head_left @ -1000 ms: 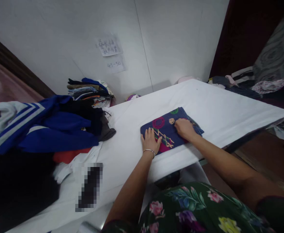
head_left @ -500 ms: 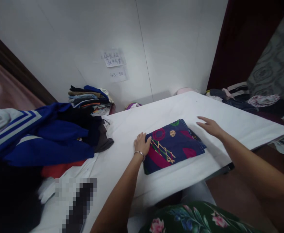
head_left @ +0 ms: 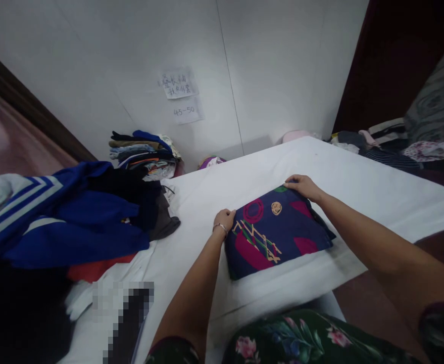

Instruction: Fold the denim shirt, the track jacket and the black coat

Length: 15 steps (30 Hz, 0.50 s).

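A folded navy garment [head_left: 270,227] with magenta, green and tan patterns lies flat on the white table, in the middle of the head view. My left hand [head_left: 225,219], with a bracelet at the wrist, grips its far left corner, the fingertips partly hidden at the edge. At the far right corner, my right hand [head_left: 304,186] pinches the garment's edge between thumb and fingers. Layers of cloth show along the right side, below my right wrist. Whether the garment is lifted at its far edge, I cannot tell.
The white table [head_left: 377,202] runs back to a pale wall with two paper notes [head_left: 180,83]. At left lies a heap of clothes with a blue striped jacket [head_left: 89,217]. Behind it stands a folded clothes stack [head_left: 146,151]. More clothes [head_left: 381,141] lie at far right.
My right hand has come in from the right of the garment and taken hold of its far right corner. My left hand has gone from lying flat to gripping the far left corner.
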Available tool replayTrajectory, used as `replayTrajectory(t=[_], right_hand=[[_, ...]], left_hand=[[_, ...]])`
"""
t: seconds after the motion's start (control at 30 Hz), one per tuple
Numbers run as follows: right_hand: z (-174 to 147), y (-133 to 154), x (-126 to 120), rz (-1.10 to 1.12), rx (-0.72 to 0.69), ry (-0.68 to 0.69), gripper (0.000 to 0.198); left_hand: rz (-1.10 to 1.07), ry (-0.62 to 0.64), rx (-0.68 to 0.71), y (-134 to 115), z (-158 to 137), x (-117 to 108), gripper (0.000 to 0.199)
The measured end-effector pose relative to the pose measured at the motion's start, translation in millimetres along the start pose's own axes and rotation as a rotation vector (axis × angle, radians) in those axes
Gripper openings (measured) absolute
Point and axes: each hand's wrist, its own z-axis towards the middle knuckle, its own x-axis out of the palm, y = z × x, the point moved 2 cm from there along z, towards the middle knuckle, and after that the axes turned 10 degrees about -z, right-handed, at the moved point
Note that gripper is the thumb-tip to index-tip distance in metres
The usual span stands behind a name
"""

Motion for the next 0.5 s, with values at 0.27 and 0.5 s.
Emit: replayTrajectory(t=[0.27, 0.5], right_hand=[[-1, -12, 20, -0.225, 0.117, 0.063, 0.041], [-32, -17, 4, 0.427, 0.195, 0.412, 0.047]], left_hand=[[0.056, -0.034, -0.085, 3, -1, -7, 0.039], [-0.454, 0.094, -0.368, 23, -30, -20, 0.050]])
